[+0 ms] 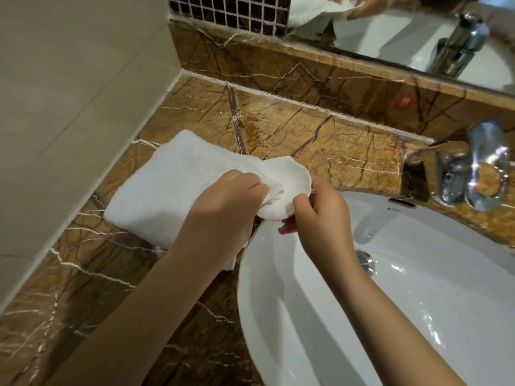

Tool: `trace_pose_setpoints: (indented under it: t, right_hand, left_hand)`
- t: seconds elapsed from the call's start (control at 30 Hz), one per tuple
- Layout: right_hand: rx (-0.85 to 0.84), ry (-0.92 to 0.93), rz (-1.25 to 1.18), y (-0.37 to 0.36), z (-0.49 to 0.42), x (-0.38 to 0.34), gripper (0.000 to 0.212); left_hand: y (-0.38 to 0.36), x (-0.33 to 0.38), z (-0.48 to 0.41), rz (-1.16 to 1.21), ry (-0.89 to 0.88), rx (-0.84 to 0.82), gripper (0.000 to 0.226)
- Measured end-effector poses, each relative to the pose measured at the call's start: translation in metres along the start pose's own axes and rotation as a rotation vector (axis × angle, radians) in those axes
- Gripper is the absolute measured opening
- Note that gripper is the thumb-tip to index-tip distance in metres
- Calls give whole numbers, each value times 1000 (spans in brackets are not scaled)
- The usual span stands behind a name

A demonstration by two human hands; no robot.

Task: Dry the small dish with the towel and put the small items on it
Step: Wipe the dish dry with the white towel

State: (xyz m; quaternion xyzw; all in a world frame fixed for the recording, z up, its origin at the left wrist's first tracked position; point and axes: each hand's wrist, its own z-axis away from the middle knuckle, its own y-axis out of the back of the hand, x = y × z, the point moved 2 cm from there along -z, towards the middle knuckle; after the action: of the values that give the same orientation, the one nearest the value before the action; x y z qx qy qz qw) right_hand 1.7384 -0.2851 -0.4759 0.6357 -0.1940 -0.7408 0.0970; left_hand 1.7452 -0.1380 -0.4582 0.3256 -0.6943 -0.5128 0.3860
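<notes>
A small white dish (289, 179) with a wavy rim is held tilted above the left edge of the sink. My right hand (317, 213) grips its lower right rim. My left hand (223, 207) presses a bunched corner of the white towel (172, 185) into the dish's hollow. The rest of the towel lies folded on the brown marble counter (306, 135) to the left. No small items are in view.
A white oval sink (418, 288) with a metal drain (367, 263) fills the lower right. A chrome faucet (473, 171) stands at the right. A mirror (404, 29) runs along the back, above a marble ledge. A beige tiled wall (69, 79) closes the left side.
</notes>
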Motion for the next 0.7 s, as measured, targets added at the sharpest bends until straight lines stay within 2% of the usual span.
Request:
trace_pose_setpoints:
  t: [0.07, 0.17, 0.3, 0.37, 0.43, 0.5, 0.7]
  right_hand:
    - [4, 7, 1, 3, -1, -1, 32]
    - [-22, 3, -22, 5, -6, -3, 32]
    - [-63, 25, -49, 3, -18, -7, 37]
    - [-75, -16, -98, 3, -23, -4, 37]
    - [-70, -104, -170, 5, -27, 3, 37]
    - [-53, -146, -209, 11, -30, 5, 38]
    - [-14, -42, -267, 29, -46, -18, 40]
  left_hand:
    - [1, 5, 4, -9, -3, 54, 23]
    - [4, 12, 7, -1, 30, 33, 20]
    - [15, 13, 13, 109, 36, 133, 28]
    - [18, 14, 16, 154, 77, 178, 22]
    - [16, 20, 21, 166, 160, 167, 13]
    - [10, 24, 22, 157, 232, 149, 14]
    - [-2, 17, 14, 105, 327, 142, 12]
